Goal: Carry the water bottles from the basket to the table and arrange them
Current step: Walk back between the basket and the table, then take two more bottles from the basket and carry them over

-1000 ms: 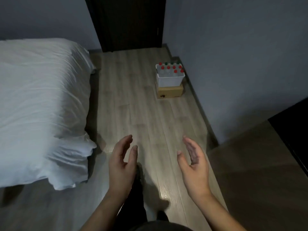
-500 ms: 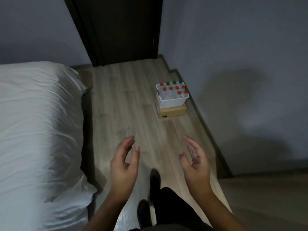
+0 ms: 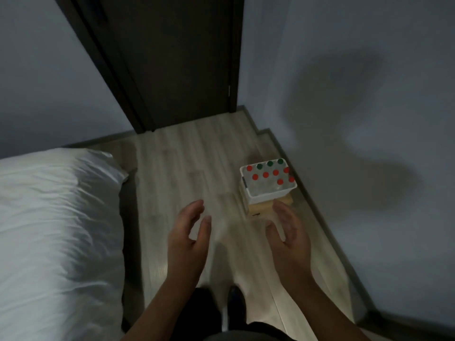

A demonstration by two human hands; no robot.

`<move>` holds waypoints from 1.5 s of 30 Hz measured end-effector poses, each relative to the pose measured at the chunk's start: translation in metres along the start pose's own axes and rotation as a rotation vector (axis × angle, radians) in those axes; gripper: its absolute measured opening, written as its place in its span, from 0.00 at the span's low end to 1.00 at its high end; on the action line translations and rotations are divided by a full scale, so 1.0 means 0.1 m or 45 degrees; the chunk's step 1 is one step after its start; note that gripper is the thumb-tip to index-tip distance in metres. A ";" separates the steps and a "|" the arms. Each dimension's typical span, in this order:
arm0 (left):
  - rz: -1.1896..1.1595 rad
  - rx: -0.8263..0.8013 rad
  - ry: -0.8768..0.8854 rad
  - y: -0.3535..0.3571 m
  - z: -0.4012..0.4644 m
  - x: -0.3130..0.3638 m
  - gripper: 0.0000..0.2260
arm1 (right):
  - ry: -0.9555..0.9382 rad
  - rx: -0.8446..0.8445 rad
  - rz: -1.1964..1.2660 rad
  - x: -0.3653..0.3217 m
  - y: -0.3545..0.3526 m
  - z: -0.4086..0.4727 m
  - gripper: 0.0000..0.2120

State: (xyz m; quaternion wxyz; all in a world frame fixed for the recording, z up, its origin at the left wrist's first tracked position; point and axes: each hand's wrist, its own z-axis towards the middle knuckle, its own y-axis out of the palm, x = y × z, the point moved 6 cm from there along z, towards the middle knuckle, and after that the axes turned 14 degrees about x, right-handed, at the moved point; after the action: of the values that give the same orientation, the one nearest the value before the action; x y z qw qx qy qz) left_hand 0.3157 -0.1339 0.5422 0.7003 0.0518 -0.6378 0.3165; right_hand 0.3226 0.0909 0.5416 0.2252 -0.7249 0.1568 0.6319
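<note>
Both hands empty, spread: left hand (image 3: 188,238), right hand (image 3: 288,232). Water bottles (image 3: 269,175) stood upright in white basket (image 3: 267,196) atop cardboard box (image 3: 262,207), by wall. Advised: crouch, grip bodies, not caps.

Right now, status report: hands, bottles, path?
Left hand and right hand open, empty. Bottles in white basket on cardboard box, ahead by wall. Floor between clear.

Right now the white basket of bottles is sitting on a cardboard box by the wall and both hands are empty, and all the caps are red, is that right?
Not quite. In the head view the basket holds bottles with red caps and three green caps along its far row. The rest stands: it sits on the cardboard box by the wall, and the left hand and right hand are empty.
</note>
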 end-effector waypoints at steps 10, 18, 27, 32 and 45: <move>-0.044 -0.345 0.081 1.00 1.86 -0.18 0.15 | 0.038 0.254 -0.027 -0.08 1.10 1.17 0.23; -0.056 -0.555 0.062 1.95 2.87 -0.62 0.15 | 0.141 0.437 -0.230 0.33 1.65 2.02 0.21; -0.004 -0.782 0.028 3.66 2.89 -2.76 0.18 | 0.252 0.516 -0.495 2.64 2.06 3.09 0.23; 0.051 -0.949 0.079 4.59 2.74 -3.89 0.17 | 0.267 0.560 -0.604 3.97 2.13 3.58 0.22; 0.433 -1.277 0.453 5.82 2.63 -4.94 0.32 | 0.293 0.336 -0.869 5.35 2.28 4.08 0.26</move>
State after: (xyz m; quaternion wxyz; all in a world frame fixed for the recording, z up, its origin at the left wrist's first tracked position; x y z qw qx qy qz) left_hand -0.2003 0.0164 -0.0604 0.6749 -0.4456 -0.5817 0.0868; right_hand -0.0576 0.1418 -0.0566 0.4950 -0.7663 0.0109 0.4095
